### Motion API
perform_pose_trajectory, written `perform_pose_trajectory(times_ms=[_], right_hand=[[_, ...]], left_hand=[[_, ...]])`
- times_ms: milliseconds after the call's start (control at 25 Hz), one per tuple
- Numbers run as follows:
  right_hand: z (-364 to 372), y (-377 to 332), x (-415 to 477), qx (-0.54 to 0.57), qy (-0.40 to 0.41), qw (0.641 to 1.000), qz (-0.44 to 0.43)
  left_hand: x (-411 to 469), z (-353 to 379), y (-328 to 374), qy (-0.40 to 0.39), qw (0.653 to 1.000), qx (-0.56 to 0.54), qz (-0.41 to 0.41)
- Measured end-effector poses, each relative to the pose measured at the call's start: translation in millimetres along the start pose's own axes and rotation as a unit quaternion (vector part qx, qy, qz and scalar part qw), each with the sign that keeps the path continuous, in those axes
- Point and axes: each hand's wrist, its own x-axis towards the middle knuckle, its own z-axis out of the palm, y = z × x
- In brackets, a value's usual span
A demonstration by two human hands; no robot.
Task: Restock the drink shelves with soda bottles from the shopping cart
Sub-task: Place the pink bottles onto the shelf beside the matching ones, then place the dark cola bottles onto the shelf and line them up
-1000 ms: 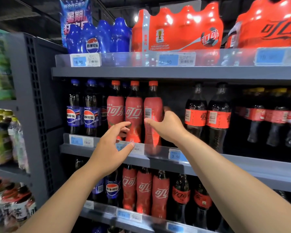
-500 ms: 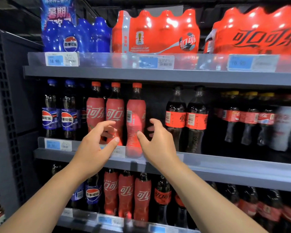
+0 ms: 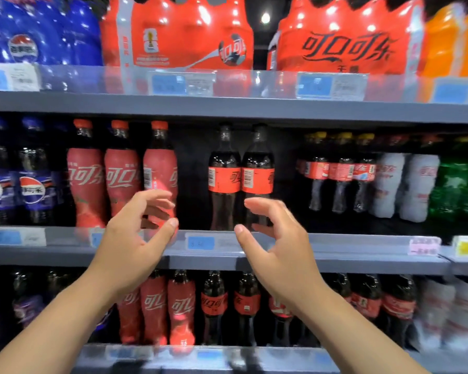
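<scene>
Three red-wrapped cola bottles [image 3: 122, 174] stand in a row on the middle shelf [image 3: 335, 255]. Right of a dark gap stand two dark cola bottles with red labels [image 3: 241, 176]. My left hand [image 3: 135, 241] hovers in front of the rightmost red-wrapped bottle [image 3: 160, 168], fingers curled apart, holding nothing. My right hand [image 3: 276, 244] floats open in front of the lower part of the dark bottles, also holding nothing. Both hands are on my side of the shelf's front rail. No shopping cart is in view.
Blue-labelled cola bottles [image 3: 30, 182] fill the shelf's left end; smaller cola, white and green bottles [image 3: 405, 184] fill the right. Shrink-wrapped red multipacks [image 3: 179, 33] sit on the top shelf. More cola bottles [image 3: 181, 306] line the lower shelf.
My right hand has let go of the rightmost red-wrapped bottle and drawn back to the right. Both hands now hover open, and my view has swung right along the shelf.
</scene>
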Motion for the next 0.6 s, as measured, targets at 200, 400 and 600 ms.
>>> perform_pose_trajectory(times_ms=[200,400,600], right_hand=[[-85.3,21.9,-26.5,-0.024,0.024,0.999,0.004],[-194.8,52.7,-51.8,-0.091,0.069,0.993,0.013],[-323.8,88.3,-83.5,-0.138,0.138,0.981,0.02]], left_hand=[[-2.0,68.4,41.4,-0.042,0.998,-0.034,0.043],[-2.9,147.1,100.5,-0.084,0.99,-0.064,0.088],[-5.4,248.5,179.2,-0.118,0.982,-0.083,0.12]])
